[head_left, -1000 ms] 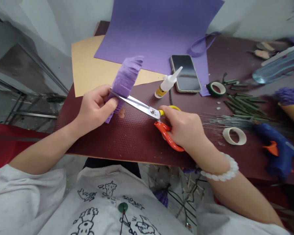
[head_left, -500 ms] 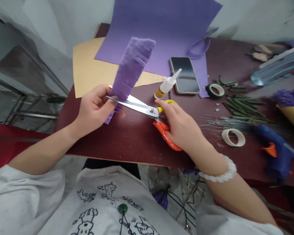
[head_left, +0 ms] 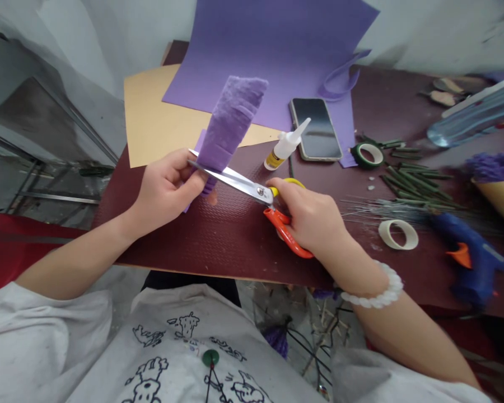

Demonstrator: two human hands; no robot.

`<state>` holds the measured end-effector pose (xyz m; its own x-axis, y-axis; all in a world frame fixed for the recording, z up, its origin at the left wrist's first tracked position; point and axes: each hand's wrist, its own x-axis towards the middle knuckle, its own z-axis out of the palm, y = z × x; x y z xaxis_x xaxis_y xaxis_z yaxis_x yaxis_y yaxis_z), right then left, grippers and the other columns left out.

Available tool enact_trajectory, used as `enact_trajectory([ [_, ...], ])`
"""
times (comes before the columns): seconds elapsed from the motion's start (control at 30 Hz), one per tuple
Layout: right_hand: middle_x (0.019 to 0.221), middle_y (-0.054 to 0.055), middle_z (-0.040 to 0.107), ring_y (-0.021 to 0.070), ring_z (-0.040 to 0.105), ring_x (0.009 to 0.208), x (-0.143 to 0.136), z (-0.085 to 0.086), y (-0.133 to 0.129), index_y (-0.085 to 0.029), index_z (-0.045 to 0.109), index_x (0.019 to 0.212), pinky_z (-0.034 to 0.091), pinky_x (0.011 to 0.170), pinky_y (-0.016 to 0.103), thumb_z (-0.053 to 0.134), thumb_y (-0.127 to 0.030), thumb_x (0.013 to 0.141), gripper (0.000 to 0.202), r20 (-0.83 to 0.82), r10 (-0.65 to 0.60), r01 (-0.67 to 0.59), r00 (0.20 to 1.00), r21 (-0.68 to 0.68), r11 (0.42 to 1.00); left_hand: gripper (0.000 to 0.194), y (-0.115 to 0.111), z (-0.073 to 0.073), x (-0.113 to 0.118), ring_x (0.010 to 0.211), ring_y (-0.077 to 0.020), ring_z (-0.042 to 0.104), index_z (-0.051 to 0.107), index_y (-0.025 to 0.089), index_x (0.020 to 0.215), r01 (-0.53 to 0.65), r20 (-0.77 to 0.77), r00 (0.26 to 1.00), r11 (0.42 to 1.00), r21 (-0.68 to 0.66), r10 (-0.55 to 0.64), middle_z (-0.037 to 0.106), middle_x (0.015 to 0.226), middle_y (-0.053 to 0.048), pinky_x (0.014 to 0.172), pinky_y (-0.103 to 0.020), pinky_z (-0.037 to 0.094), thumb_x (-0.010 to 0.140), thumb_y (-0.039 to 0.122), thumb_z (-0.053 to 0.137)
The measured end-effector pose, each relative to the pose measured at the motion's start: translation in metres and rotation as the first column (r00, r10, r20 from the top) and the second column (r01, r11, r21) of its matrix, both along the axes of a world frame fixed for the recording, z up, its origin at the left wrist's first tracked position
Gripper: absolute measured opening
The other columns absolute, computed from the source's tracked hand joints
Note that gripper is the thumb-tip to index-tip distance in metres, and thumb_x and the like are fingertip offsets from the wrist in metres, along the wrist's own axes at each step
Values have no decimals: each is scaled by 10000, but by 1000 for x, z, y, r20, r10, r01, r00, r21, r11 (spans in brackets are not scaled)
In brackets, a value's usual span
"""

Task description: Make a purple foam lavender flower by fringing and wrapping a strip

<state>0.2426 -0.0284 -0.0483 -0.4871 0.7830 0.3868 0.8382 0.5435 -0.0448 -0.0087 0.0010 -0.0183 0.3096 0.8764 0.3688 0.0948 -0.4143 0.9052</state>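
My left hand (head_left: 172,184) pinches a folded purple foam strip (head_left: 231,123) near its lower part, where fringe-like slits show below the fingers. The strip stands up and leans to the right. In my right hand (head_left: 313,215) are scissors (head_left: 246,183) with one yellow and one red-orange handle. Their blades reach left across the strip just above my left thumb, slightly apart, with the strip between them. A small white glue bottle (head_left: 283,148) with a yellow label stands just beyond the scissors.
Behind lie a large purple sheet (head_left: 277,50), a tan sheet (head_left: 155,112) and a phone (head_left: 317,129). To the right are green tape (head_left: 369,155), cut green stems (head_left: 415,182), thin wires (head_left: 373,210), a white tape roll (head_left: 398,235), a blue glue gun (head_left: 479,257) and a clear bottle (head_left: 470,117).
The strip has dropped a little and shifted right in my left hand, and a second layer shows beside it. The scissor blades have narrowed across it.
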Motion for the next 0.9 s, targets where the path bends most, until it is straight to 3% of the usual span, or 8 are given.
enact_trajectory([
  [0.1,647,40,630,177,571,569,0,0,-2,-103,596,1069,371,485,280,402,-307,884,336,2,8,-8,1000,19,1000,58,0,2,1,562,-106,665,629,152,824,-10,-3,1000,1000,16,10,692,636,15,517,-190,512,852,144,578],
  [0.17,729,66,663,187,596,624,0,0,-2,-100,580,1114,399,510,287,409,-305,886,350,-23,7,-7,1000,-3,1000,57,1,3,1,582,-106,671,631,148,832,-7,11,1000,1000,14,7,694,658,8,541,-193,531,853,144,578],
  [0.27,991,140,679,240,620,863,-1,-1,0,-95,506,1248,494,696,347,411,-319,895,429,-81,15,-20,997,-61,998,49,3,1,-1,574,-103,667,624,158,838,1,45,999,1000,-5,0,685,661,9,533,-196,539,865,176,587],
  [0.4,1189,191,611,309,550,1060,1,-4,4,-88,392,1374,472,891,474,414,-379,904,553,-97,28,-39,995,-108,993,86,5,-4,-2,563,-106,668,603,175,842,13,116,993,1000,-6,-12,678,649,16,514,-198,532,883,250,594],
  [0.67,1155,191,624,276,626,952,2,-2,2,-95,425,1345,529,721,391,410,-385,902,530,-62,-17,8,998,-146,989,153,3,-2,-2,581,-123,674,601,177,814,-9,38,999,999,-41,11,679,655,5,513,-204,525,866,320,619],
  [0.9,1053,166,661,251,636,868,1,-1,2,-106,460,1301,516,700,355,407,-386,898,493,-56,1,-7,998,-101,995,146,0,0,-1,558,-124,667,602,174,797,-39,-24,999,997,-69,37,687,638,6,494,-200,503,843,307,639],
])
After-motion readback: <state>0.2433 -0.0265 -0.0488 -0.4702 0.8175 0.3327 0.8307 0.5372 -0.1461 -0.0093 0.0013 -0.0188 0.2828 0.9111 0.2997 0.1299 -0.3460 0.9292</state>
